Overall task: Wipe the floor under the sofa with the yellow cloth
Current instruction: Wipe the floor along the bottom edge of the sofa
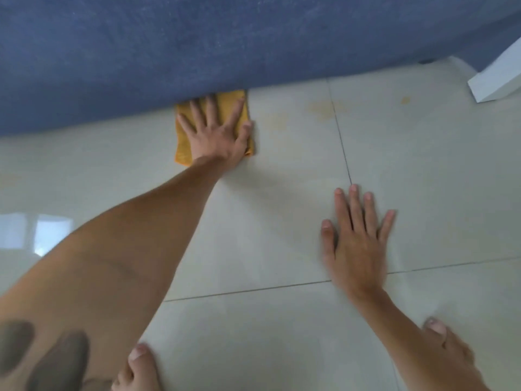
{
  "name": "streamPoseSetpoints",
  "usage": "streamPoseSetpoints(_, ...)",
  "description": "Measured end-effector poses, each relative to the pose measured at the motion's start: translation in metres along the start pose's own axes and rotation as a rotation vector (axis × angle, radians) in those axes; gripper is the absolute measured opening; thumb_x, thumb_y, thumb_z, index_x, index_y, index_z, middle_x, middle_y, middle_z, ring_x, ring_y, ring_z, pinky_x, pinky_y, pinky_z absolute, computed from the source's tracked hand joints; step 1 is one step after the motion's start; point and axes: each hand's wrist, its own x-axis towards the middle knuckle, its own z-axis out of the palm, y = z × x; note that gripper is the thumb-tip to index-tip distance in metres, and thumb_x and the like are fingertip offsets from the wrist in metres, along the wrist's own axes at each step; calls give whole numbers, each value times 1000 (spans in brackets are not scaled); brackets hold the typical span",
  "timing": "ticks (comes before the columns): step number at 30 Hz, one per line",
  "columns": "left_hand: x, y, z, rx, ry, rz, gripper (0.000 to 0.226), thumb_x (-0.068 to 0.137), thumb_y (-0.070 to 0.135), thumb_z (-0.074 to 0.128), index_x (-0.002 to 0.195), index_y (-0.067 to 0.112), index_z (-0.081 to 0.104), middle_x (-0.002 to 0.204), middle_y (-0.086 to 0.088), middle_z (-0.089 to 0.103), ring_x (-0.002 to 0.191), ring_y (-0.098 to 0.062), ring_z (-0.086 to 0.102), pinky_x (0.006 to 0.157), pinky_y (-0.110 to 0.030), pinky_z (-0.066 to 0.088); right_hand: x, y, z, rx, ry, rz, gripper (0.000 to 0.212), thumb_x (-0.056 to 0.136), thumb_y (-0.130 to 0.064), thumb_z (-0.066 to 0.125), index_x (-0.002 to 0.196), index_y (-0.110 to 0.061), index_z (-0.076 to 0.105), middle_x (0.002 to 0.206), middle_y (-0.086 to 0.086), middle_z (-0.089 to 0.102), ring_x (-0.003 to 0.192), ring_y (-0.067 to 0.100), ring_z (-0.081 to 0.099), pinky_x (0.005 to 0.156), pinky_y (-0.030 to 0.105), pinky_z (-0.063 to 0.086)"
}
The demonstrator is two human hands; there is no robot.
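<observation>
- Nearest: my bare toes (141,362) rest on the pale tiled floor (267,334).
- Right hand (355,238): flat on the floor, fingers spread, grip released, holding nothing.
- Left arm extends forward; left hand (217,131) lies palm down on the yellow cloth (183,142), fingers splayed, pressing it to the floor rather than clenching it.
- The cloth sits at the lower edge of the blue sofa (197,46); its far end and my fingertips reach just under that edge.
- Faint yellowish stains (321,108) mark the tiles right of the cloth.
- Far right: a white object (499,80), unidentifiable.
</observation>
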Motion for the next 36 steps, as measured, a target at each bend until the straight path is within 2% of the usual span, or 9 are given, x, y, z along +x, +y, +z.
streamPoseSetpoints(3,-23,56,7,41,-6,226,61,92,67,11,152,52,8,167,-9,-1,151,-45,-1,114,-70,-3,2,1,-1,103,59,7,58,98,-31,36,153,-13,35,161,6,32,151,25,25,120,62,10)
streamPoseSetpoints(7,-101,83,22,67,-30,448,60,94,67,16,152,52,12,167,-9,2,150,-46,4,113,-71,2,2,9,-4,553,269,143,54,90,-1,42,144,-1,47,153,17,43,145,27,37,120,50,25)
streamPoseSetpoints(9,-146,71,28,69,-25,512,59,95,66,20,151,52,14,167,-8,5,151,-45,6,114,-69,4,5,17,-9,520,301,162,53,89,-2,38,141,-1,50,151,18,45,141,32,43,116,45,34)
streamPoseSetpoints(11,-186,45,29,75,-25,534,59,95,67,24,151,52,17,167,-8,7,151,-44,7,115,-68,6,8,28,-16,357,227,141,54,91,-14,35,142,-5,50,153,17,43,139,34,44,115,49,34)
streamPoseSetpoints(16,-213,-47,29,93,-27,305,61,92,68,24,151,54,16,167,-6,7,151,-43,10,116,-66,11,8,50,-21,47,-113,145,63,97,-43,18,155,-21,31,163,9,25,151,33,22,120,62,12)
streamPoseSetpoints(18,-200,-76,26,80,-23,154,62,91,68,21,151,54,16,167,-7,8,150,-43,12,116,-66,11,4,51,-14,4,-125,147,63,98,-45,13,156,-23,25,165,5,19,153,30,16,120,61,10)
streamPoseSetpoints(23,-125,-95,17,24,-17,-78,62,91,70,18,151,56,9,167,-7,0,151,-43,3,116,-69,3,5,51,-5,-14,-68,162,59,101,-41,22,156,-23,27,165,5,21,153,29,17,121,60,12)
streamPoseSetpoints(29,-3,-22,3,18,37,-81,61,91,70,11,150,56,7,166,-11,4,151,-45,0,115,-70,-3,2,52,-3,-16,-14,153,56,102,-38,23,156,-22,28,165,6,20,153,28,16,121,59,12)
streamPoseSetpoints(36,33,139,3,79,-4,291,63,89,70,5,150,55,4,166,-9,6,150,-44,7,114,-71,-4,1,52,-3,-42,-33,144,55,102,-36,29,156,-24,28,165,5,20,153,28,16,121,58,13)
